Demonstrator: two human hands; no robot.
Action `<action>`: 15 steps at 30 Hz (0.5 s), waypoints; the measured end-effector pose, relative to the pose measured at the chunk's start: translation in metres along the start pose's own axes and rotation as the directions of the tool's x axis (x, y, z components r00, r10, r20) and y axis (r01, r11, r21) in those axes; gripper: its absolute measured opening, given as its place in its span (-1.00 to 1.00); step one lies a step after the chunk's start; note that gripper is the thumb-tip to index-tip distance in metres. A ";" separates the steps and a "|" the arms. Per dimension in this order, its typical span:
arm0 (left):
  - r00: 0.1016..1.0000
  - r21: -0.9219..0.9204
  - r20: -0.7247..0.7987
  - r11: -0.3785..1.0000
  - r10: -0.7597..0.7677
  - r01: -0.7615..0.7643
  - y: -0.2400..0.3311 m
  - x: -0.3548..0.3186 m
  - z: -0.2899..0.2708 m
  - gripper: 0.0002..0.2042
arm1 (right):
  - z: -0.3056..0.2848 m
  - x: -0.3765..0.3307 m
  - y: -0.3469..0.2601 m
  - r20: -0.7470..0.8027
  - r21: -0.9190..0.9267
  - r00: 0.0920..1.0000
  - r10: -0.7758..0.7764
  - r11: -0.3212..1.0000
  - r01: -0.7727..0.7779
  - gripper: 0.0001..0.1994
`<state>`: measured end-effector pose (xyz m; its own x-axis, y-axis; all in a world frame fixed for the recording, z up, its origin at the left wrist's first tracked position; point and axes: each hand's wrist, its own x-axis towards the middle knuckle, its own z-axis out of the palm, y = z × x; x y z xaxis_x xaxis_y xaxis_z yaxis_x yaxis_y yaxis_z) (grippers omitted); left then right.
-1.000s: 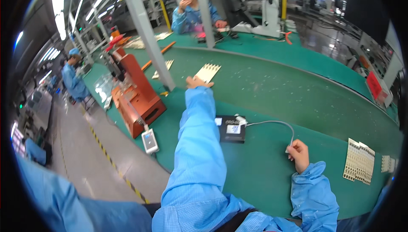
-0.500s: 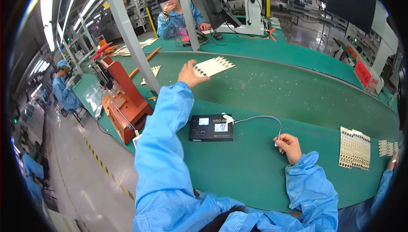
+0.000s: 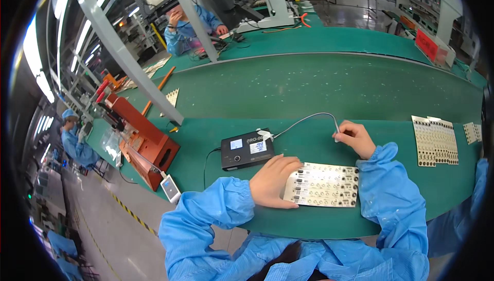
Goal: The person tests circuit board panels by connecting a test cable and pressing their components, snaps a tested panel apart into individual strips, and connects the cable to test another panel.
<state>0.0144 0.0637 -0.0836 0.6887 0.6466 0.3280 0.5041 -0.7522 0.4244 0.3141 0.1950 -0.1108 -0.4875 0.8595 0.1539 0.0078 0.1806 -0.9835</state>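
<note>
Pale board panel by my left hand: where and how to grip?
Probably by the left end of the pale board panel, coming from the left, thumb on the near edge, fingers far. It appears flat on the green table; your left hand spans that short end.

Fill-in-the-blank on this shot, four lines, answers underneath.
1. The person's ____ hand is on the pale board.
2. The other hand pinches the end of a thin grey ____ that comes from the black box.
3. The bench under the board is ____ in colour.
4. In the picture, the overlapping boards lie to the ____ of the black box.

Missing words: left; cable; green; right.
</note>
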 end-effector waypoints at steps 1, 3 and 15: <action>0.999 0.068 0.014 0.996 -0.052 0.051 -0.002 0.002 0.003 -0.04 | 0.001 0.003 -0.005 0.067 -0.026 0.998 -0.011 1.000 0.013 -0.88; 0.999 0.095 0.026 0.994 -0.047 0.044 -0.007 0.002 0.004 -0.04 | 0.001 0.004 -0.015 0.192 -0.074 0.981 -0.024 0.997 0.039 -0.88; 0.978 0.171 -0.044 0.963 -0.204 0.209 -0.043 0.011 0.030 -0.10 | -0.011 0.008 0.039 -0.062 -0.077 0.997 0.039 0.996 -0.043 -0.87</action>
<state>0.0156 0.0989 -0.1235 0.5475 0.7914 0.2717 0.7183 -0.6111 0.3325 0.3204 0.2142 -0.1464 -0.4314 0.8939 0.1215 0.0963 0.1796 -0.9790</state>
